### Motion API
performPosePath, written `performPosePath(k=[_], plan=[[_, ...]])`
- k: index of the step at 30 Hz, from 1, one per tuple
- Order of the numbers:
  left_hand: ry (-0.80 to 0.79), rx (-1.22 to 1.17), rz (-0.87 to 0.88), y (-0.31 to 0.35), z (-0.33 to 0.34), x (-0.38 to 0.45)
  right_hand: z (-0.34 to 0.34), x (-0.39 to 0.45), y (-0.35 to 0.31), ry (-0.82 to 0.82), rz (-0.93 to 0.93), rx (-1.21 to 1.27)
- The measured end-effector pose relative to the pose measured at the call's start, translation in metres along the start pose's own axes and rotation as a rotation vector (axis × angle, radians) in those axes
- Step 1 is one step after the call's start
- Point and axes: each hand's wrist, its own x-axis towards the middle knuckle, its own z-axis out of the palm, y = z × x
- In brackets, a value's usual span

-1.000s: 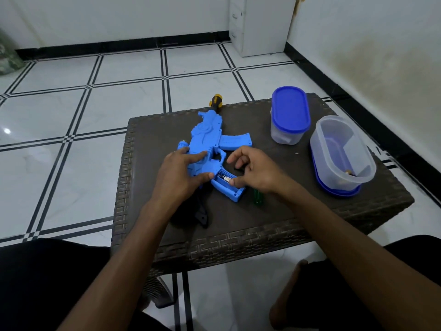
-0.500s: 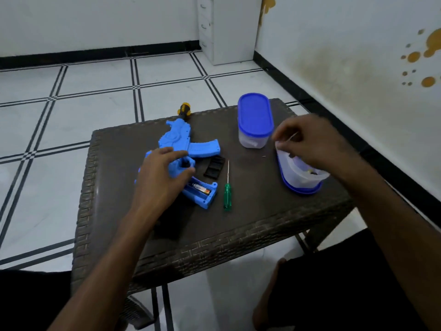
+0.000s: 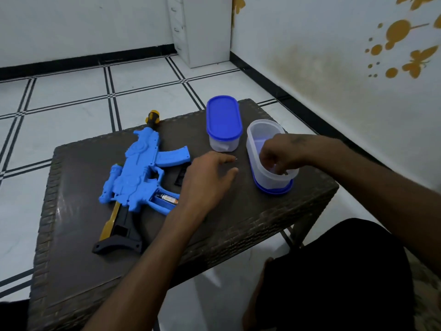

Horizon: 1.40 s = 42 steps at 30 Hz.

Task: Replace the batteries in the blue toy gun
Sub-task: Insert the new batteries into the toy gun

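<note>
Looking down from the head camera, I see the dark brown woven wicker table (image 3: 238,225) filling the middle of the view, set on a white tiled floor (image 3: 71,96) crossed by black lines. The biggest thing on it is the blue plastic toy gun (image 3: 138,173) with a black and yellow stock, lying flat on the left half of the table with its muzzle toward the far edge; its grip compartment is open and one orange-labelled battery (image 3: 168,199) lies inside. On the right side stands an open clear plastic oval container (image 3: 267,180) resting on its blue lid, and just beside it, farther back, a shorter clear container closed with a blue oval lid (image 3: 223,120). My right hand (image 3: 276,152) reaches down into the open container with its fingers curled; I cannot tell whether they are pinching anything. My left hand (image 3: 210,180) hovers low over the table between the gun and the open container, fingers relaxed and spread, gripping nothing. A small black ribbed cover (image 3: 181,176) lies on the table near the gun's magazine, partly hidden by that hand.
</note>
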Motion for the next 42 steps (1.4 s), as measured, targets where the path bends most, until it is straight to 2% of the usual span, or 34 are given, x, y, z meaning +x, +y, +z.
performPosePath(k=[4, 9, 12, 17, 22, 25, 28, 33, 37, 42], plan=[[-0.090, -0.020, -0.016, 0.010, 0.012, 0.002, 0.003, -0.002, -0.003, 0.031, -0.025, -0.021], [-0.149, -0.012, -0.013, 0.017, 0.020, 0.001, 0.011, -0.002, 0.001, 0.199, -0.065, -0.046], [-0.176, -0.003, 0.008, 0.015, 0.016, 0.000, 0.016, -0.001, 0.009, 0.338, -0.020, -0.008], [-0.046, -0.004, -0.044, -0.010, -0.014, -0.003, 0.006, -0.005, 0.007, 0.704, 0.023, 0.087], [0.132, 0.002, -0.181, -0.052, -0.055, -0.016, -0.003, -0.006, -0.032, 0.961, -0.137, 0.277], [0.143, 0.083, -0.262, -0.081, -0.074, -0.028, 0.000, 0.000, -0.071, 0.903, -0.236, 0.492], [0.047, 0.150, -0.343, -0.103, -0.079, -0.037, 0.008, 0.011, -0.102, 0.773, -0.261, 0.620], [-0.052, 0.198, -0.419, -0.112, -0.077, -0.043, 0.018, 0.028, -0.126, 0.723, -0.268, 0.680], [-0.148, 0.323, -0.467, -0.107, -0.072, -0.034, 0.024, 0.031, -0.131, 0.716, -0.270, 0.706], [-0.188, 0.307, -0.522, -0.106, -0.069, -0.030, 0.028, 0.033, -0.130, 0.677, -0.241, 0.715]])
